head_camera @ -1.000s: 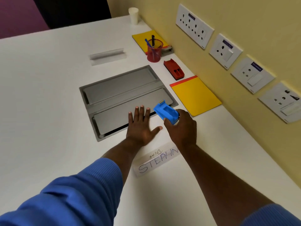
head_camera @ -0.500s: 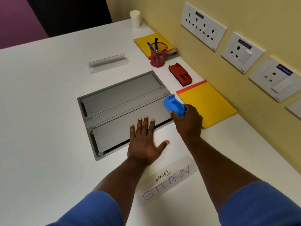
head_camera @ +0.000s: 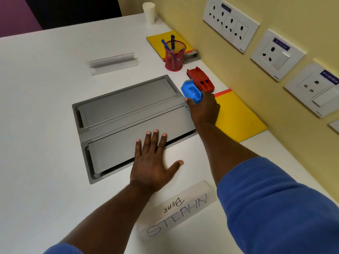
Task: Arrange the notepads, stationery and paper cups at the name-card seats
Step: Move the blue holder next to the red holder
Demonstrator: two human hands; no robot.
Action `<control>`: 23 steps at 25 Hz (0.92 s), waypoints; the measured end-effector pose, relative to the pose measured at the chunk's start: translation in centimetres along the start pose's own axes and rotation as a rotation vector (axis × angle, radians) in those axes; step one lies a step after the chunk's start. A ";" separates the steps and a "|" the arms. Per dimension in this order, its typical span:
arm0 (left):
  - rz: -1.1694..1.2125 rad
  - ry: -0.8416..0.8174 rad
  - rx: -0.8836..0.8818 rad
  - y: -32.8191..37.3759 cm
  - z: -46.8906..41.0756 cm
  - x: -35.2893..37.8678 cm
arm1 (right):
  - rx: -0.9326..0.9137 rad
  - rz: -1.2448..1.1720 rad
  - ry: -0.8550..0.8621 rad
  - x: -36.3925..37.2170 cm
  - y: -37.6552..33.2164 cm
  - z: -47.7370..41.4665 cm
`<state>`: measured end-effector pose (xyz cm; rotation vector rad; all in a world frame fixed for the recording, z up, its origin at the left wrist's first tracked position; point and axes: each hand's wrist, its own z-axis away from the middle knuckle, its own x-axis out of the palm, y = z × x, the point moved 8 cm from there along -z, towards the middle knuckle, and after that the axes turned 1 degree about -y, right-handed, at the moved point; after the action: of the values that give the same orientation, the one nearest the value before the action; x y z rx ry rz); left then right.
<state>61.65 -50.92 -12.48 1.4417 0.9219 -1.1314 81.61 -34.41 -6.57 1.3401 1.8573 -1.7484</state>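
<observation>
My right hand [head_camera: 203, 109] grips a blue tape dispenser [head_camera: 191, 92] just left of a red tape dispenser [head_camera: 200, 80], at the far right corner of the grey floor-box lid. Flat on the table, fingers spread, my left hand [head_camera: 153, 160] rests with its fingertips on the grey lid [head_camera: 128, 114]. A yellow notepad [head_camera: 238, 118] lies to the right of my right hand. A second yellow notepad [head_camera: 161, 43] lies farther back under a red mesh pen cup [head_camera: 174, 55]. A name card reading STEPHN [head_camera: 176, 211] stands near me; another name card [head_camera: 111, 61] stands farther back. Stacked paper cups [head_camera: 149, 12] are at the far edge.
The yellow wall with several white socket plates [head_camera: 231, 24] runs along the table's right edge. A grey stapler-like item [head_camera: 191, 55] lies behind the pen cup. The white table [head_camera: 40, 125] stretches to the left.
My right hand has carried the blue tape dispenser away from me, from near the name card to beside the red dispenser. My left hand stays flat in place.
</observation>
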 end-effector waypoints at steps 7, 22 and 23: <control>0.014 -0.009 -0.010 0.0 0.0 -0.2 | -0.023 0.132 -0.014 1.4 -0.9 -2.4; 0.028 -0.018 -0.020 0.0 0.0 -0.3 | -0.037 0.317 -0.035 0.9 -0.2 -1.6; 0.027 -0.013 -0.021 0.0 0.0 -0.3 | -0.029 0.311 -0.031 1.0 -0.3 -1.7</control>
<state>61.60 -50.89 -12.18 1.4245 0.9003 -1.1064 81.54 -32.38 -6.68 1.4889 1.5522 -1.5677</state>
